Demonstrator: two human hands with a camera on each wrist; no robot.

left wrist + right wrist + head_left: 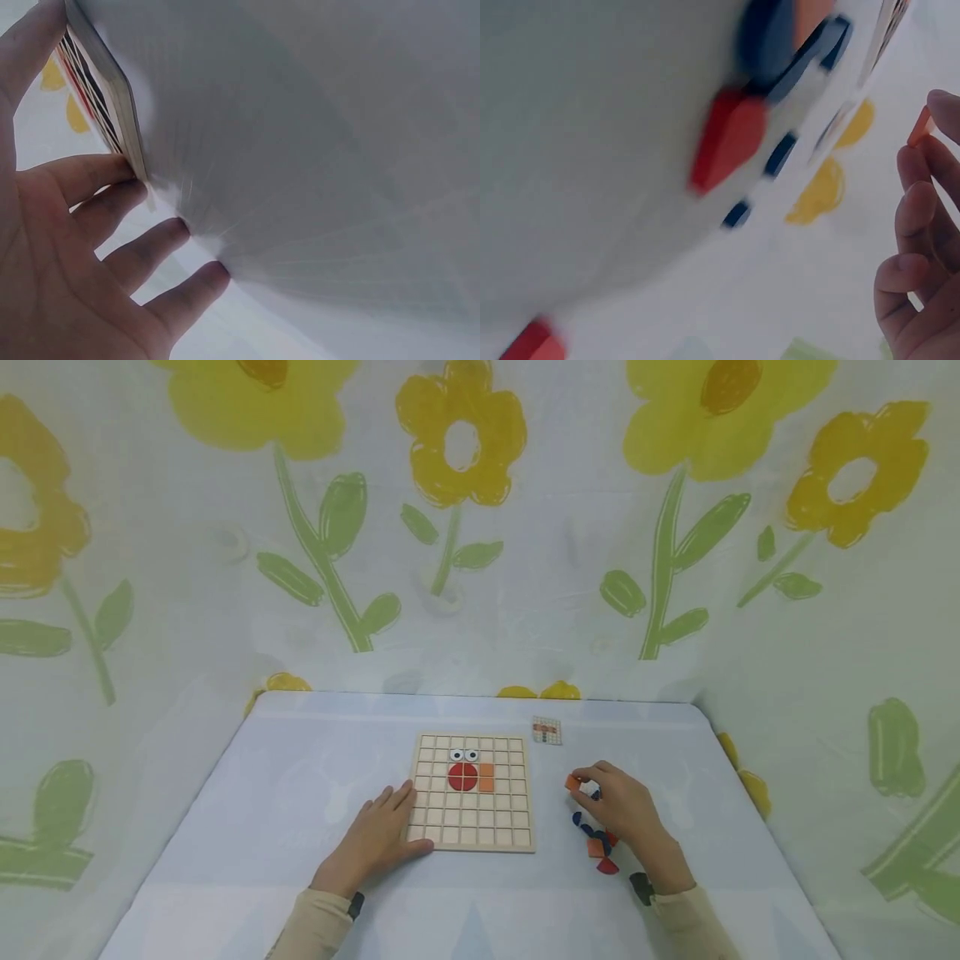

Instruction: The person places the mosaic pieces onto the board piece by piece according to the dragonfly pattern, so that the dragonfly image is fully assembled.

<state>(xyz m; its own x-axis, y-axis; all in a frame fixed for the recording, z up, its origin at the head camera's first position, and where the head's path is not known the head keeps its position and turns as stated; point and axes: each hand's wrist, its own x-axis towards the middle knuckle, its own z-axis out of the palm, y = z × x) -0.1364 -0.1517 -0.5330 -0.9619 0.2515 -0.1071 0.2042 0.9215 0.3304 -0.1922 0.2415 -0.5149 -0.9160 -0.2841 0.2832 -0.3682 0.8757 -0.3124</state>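
A wooden grid board [475,847] lies on the table. On it, red quarter pieces [456,770] form a circle, two eye tiles [457,755] sit above, and orange tiles [487,772] stand at the circle's right. My left hand [381,835] rests at the board's lower left corner, its thumb along the near edge. In the left wrist view, thumb and fingertips touch the board's side. To the right of the board my right hand [624,803] pinches an orange square tile [920,127] between thumb and fingers, raised off the table in the right wrist view.
Below the right hand lie loose pieces: an orange square [596,848], a red quarter [607,866] and several dark blue pieces [577,818]. A small pattern card [547,730] lies beyond the board's far right corner. Flower-printed cloth [525,635] surrounds the white table [300,760].
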